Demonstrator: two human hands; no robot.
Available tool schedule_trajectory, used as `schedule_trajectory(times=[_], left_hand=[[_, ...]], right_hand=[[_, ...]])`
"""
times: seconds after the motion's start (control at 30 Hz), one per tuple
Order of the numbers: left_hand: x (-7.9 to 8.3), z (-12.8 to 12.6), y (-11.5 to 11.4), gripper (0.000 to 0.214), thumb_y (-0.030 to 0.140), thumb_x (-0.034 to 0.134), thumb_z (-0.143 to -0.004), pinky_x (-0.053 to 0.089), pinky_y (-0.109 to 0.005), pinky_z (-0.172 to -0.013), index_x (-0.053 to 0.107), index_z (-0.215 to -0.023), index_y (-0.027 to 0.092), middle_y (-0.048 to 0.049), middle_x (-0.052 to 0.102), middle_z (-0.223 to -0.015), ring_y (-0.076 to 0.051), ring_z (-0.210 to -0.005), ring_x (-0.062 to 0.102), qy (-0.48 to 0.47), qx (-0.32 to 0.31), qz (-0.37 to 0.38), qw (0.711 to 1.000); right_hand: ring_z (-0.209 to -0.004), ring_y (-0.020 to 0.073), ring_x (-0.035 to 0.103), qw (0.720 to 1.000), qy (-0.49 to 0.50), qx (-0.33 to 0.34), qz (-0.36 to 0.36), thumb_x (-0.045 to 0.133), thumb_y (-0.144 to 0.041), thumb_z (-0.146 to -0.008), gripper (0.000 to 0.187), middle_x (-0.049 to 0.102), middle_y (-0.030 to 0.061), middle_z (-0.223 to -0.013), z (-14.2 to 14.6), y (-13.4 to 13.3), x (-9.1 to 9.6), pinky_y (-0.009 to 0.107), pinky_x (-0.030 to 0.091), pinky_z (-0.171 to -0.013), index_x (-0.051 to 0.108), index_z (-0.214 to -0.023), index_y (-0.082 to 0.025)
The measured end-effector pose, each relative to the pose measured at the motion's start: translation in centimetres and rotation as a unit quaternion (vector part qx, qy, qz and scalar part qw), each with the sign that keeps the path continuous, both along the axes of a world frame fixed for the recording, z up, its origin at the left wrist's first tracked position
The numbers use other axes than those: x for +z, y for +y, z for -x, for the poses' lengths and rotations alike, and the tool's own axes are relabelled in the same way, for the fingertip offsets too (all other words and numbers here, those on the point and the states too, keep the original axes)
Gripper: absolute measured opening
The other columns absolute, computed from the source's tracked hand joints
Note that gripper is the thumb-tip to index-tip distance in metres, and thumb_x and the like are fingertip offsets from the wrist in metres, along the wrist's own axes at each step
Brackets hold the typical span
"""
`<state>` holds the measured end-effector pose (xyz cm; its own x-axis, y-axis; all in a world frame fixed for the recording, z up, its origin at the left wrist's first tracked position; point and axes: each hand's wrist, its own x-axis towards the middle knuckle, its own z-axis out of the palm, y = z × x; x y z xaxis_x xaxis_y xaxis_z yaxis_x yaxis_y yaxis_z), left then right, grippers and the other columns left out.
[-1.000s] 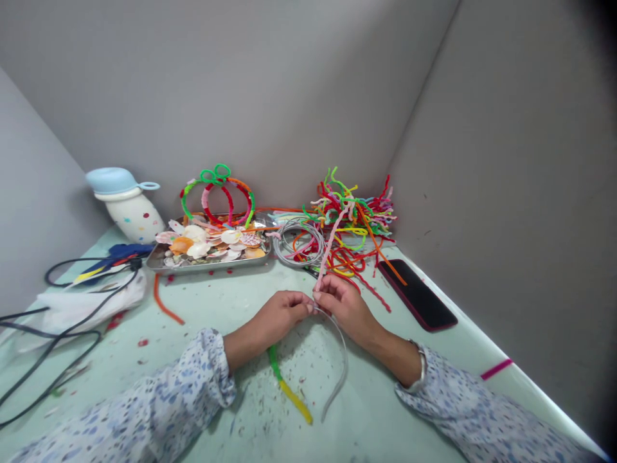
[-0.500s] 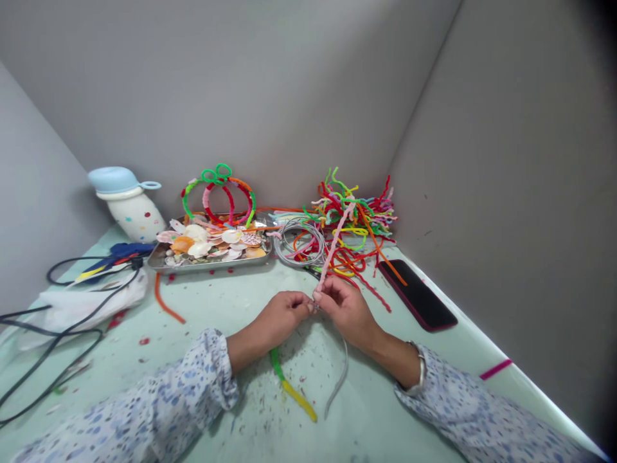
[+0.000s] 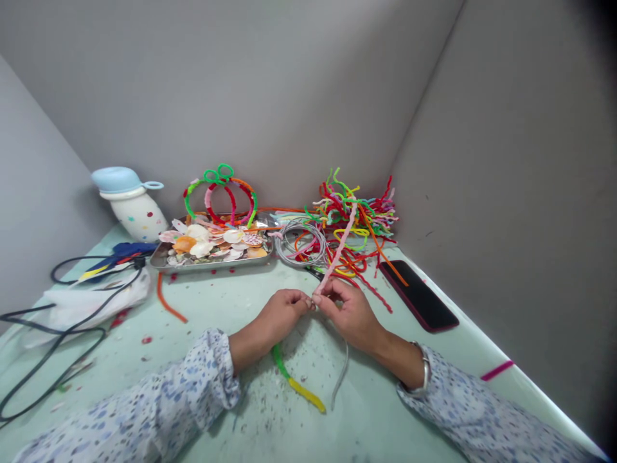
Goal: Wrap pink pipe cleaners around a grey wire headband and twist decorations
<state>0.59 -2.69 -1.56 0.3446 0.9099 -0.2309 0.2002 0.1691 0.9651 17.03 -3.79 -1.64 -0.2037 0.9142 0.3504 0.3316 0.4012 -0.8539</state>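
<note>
My left hand [image 3: 282,314] and my right hand [image 3: 348,310] meet at the middle of the pale green table, fingers pinched together. Between them they grip one end of a thin grey headband [image 3: 341,376], which curves down under my right wrist. My right hand also pinches a pink pipe cleaner [image 3: 337,249] that rises away toward the back. A green and yellow pipe cleaner [image 3: 297,382] lies on the table just below my hands.
A metal tray [image 3: 212,262] of seashells sits at the back with wrapped headbands [image 3: 222,193] behind it. A heap of coloured pipe cleaners [image 3: 357,225], grey wire coils [image 3: 299,243], a phone [image 3: 417,294], a spotted jug [image 3: 130,206], black cables [image 3: 58,334], an orange pipe cleaner [image 3: 166,301].
The headband's free end has swung up and inward as my hands turned it. The pink pipe cleaner has tilted slightly to the right. Both hands have stayed in about the same place.
</note>
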Motion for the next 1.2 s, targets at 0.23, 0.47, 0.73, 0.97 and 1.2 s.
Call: schedule_trajectory(times=[0.23, 0.47, 0.73, 0.97, 1.2], left_hand=[[0.9, -0.1, -0.1, 0.028, 0.040, 0.061, -0.068, 0.013, -0.024, -0.045, 0.047, -0.060, 0.018, 0.0090, 0.031, -0.048, -0.006, -0.043, 0.022, -0.020, 0.014, 0.041, 0.999], [1.4, 0.3, -0.1, 0.018, 0.032, 0.059, -0.070, 0.011, -0.025, -0.043, 0.053, -0.066, 0.016, 0.0083, 0.034, -0.048, -0.006, -0.042, 0.022, -0.048, -0.005, 0.056, 0.997], [0.9, 0.7, -0.2, 0.013, 0.025, 0.058, -0.073, 0.022, -0.022, -0.046, 0.059, -0.077, 0.014, 0.0048, 0.045, -0.057, -0.007, -0.048, 0.033, -0.003, -0.027, -0.023, 0.999], [0.4, 0.6, -0.8, 0.012, 0.018, 0.052, -0.081, 0.038, -0.025, -0.065, 0.063, -0.087, 0.017, -0.0012, 0.060, -0.078, -0.015, -0.071, 0.052, 0.161, -0.017, -0.270, 0.949], [0.7, 0.9, -1.1, 0.010, 0.019, 0.054, -0.085, 0.041, -0.028, -0.070, 0.060, -0.092, 0.018, -0.0039, 0.062, -0.088, -0.017, -0.079, 0.056, 0.228, -0.018, -0.358, 0.905]], right_hand=[[-0.072, 0.0141, 0.060, 0.999, -0.028, 0.014, -0.024, 0.060, -0.024, -0.086, 0.008, 0.065, 0.0009, -0.078, -0.2, 0.1, 0.0, 0.026, 0.048, -0.069, 0.065, -0.085, -0.018], [-0.073, 0.0148, 0.060, 1.000, 0.011, 0.005, 0.026, 0.060, -0.029, -0.086, 0.011, 0.064, 0.0014, -0.080, 0.0, 0.2, -0.1, 0.026, 0.048, -0.066, 0.063, -0.085, -0.018], [-0.065, 0.0128, 0.055, 0.994, 0.070, 0.015, 0.086, 0.062, -0.029, -0.083, 0.010, 0.060, -0.0012, -0.075, 0.1, 0.4, -0.4, 0.025, 0.046, -0.060, 0.060, -0.085, -0.019], [-0.065, 0.0123, 0.055, 0.993, 0.071, 0.017, 0.091, 0.062, -0.029, -0.084, 0.010, 0.058, -0.0024, -0.072, 0.1, 0.5, -0.6, 0.025, 0.045, -0.061, 0.060, -0.085, -0.019], [-0.069, 0.0135, 0.056, 0.995, 0.060, 0.010, 0.074, 0.061, -0.030, -0.084, 0.011, 0.061, -0.0006, -0.077, 0.1, 0.5, -0.4, 0.026, 0.047, -0.064, 0.060, -0.086, -0.019]])
